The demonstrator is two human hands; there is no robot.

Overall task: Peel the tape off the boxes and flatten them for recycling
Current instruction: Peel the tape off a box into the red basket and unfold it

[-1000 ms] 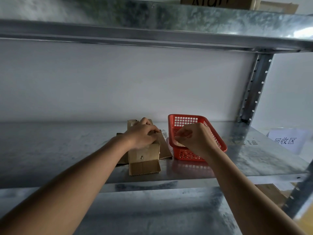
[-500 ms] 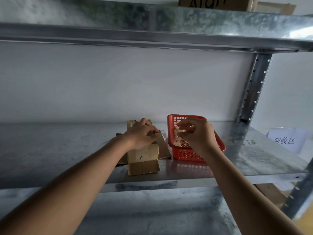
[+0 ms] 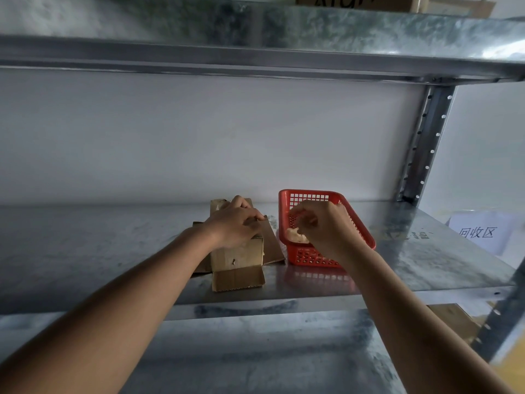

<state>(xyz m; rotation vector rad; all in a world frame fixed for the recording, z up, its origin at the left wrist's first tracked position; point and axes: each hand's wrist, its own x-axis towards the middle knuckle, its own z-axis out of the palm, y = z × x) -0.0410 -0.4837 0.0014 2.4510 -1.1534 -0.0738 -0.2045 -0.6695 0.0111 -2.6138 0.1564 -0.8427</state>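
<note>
My left hand (image 3: 235, 224) rests on top of the flattened brown cardboard box (image 3: 237, 260), its fingers curled down over the far edge and gripping the board against the galvanised metal shelf (image 3: 426, 251). The box lies near the middle of the shelf, its flaps splayed out flat, one flap pointing toward me and reaching close to the shelf's front lip. Just to its right, almost touching one flap, sits the red plastic mesh basket (image 3: 306, 255). My right hand (image 3: 326, 226) hovers over the basket with the fingers bunched loosely together; I cannot tell from here whether they pinch anything, as the tips are blurred. Beneath them, inside the basket, lies a pale crumpled wad of peeled tape (image 3: 297, 236), or so it appears. Off to the right hangs a white paper sign with printed characters (image 3: 480, 231). A brown carton (image 3: 355, 2) stands on the upper shelf.
</note>
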